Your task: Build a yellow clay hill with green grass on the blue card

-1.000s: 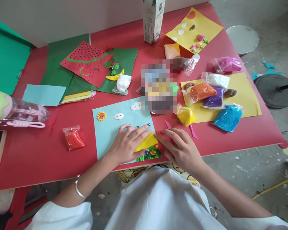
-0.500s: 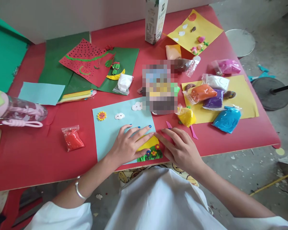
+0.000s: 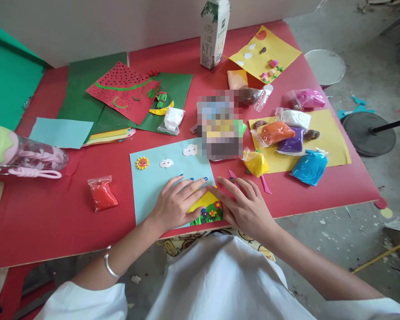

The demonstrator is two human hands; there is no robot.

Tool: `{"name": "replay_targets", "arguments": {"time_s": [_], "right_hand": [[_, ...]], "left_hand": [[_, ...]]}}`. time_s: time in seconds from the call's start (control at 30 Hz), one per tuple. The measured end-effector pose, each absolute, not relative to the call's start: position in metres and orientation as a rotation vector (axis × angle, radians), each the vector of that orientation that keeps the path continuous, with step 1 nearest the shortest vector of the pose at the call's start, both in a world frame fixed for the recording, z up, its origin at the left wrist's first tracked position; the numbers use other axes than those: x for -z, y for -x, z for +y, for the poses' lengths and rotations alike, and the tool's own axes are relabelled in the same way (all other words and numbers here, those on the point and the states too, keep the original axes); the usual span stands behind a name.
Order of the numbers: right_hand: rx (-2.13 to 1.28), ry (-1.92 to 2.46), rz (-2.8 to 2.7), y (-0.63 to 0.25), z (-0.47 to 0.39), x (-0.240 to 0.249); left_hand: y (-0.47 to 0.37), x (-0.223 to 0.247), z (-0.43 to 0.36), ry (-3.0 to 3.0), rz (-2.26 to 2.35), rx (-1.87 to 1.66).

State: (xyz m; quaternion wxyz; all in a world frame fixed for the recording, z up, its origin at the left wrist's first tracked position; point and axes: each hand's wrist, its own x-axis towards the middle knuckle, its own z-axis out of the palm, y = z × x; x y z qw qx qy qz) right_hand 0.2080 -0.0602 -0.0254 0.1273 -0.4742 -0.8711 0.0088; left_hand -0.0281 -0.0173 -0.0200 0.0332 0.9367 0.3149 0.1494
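A light blue sheet of paper (image 3: 146,191) lies at the table's front edge, bearing a clay sun (image 3: 142,163) and clay clouds (image 3: 166,163). In its lower right corner is a yellow clay patch (image 3: 202,201) above green clay grass with small flowers (image 3: 212,213). My left hand (image 3: 176,200) lies over the sheet, fingers spread beside the yellow patch. My right hand (image 3: 246,202) rests at the sheet's right edge, fingers stretched toward the patch's upper edge. Its fingertips come close to the left hand's. Neither hand visibly grips anything.
A pink clay knife (image 3: 266,184) and a yellow clay bag (image 3: 256,163) lie beyond my right hand. More clay bags, including a blue one (image 3: 309,168), sit at right. A red clay bag (image 3: 103,194) and bottle (image 3: 36,153) are left. A carton (image 3: 214,35) stands behind.
The camera view has shifted slightly. My right hand has moved a little to the left along the yellow patch's upper edge; my left hand stays nearly in place.
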Motion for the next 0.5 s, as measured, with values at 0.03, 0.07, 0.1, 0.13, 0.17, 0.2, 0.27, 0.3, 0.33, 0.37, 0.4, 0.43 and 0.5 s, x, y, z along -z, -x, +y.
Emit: {"name": "replay_targets", "arguments": {"time_s": [0.03,0.07,0.1,0.13,0.17,0.2,0.27,0.3,0.33,0.37,0.4,0.43,0.5], "right_hand": [[-0.033,1.393,-2.540,-0.208,-0.060,0.025],[-0.039,1.400,-2.545,-0.208,-0.059,0.025],[-0.043,1.401,-2.550,-0.208,-0.059,0.025],[-0.050,1.397,-2.554,-0.208,-0.058,0.024],[-0.063,1.392,-2.554,-0.208,-0.058,0.024],[-0.087,1.390,-2.551,-0.209,-0.057,0.024],[-0.166,1.400,-2.531,-0.210,-0.056,0.024],[-0.207,1.408,-2.516,-0.210,-0.056,0.024],[-0.242,1.414,-2.502,-0.211,-0.056,0.024],[-0.266,1.416,-2.491,-0.212,-0.055,0.024],[-0.277,1.411,-2.483,-0.212,-0.055,0.024],[-0.278,1.401,-2.479,-0.213,-0.055,0.023],[-0.264,1.379,-2.483,-0.212,-0.056,0.023]], "left_hand": [[0.029,0.020,-0.017,-2.869,0.974,-0.449],[0.030,0.020,-0.017,-2.852,0.980,-0.434],[0.031,0.021,-0.016,-2.832,0.986,-0.414],[0.032,0.021,-0.016,-2.809,0.990,-0.390],[0.034,0.020,-0.015,-2.783,0.989,-0.364],[0.036,0.020,-0.014,-2.757,0.983,-0.344],[0.039,0.019,-0.014,-2.694,0.965,-0.353],[0.041,0.019,-0.014,-2.659,0.962,-0.387],[0.042,0.019,-0.014,-2.627,0.967,-0.432],[0.044,0.020,-0.014,-2.606,0.972,-0.477],[0.045,0.020,-0.015,-2.603,0.975,-0.513],[0.045,0.021,-0.016,-2.619,0.972,-0.534],[0.045,0.022,-0.017,-2.693,0.954,-0.537]]}}
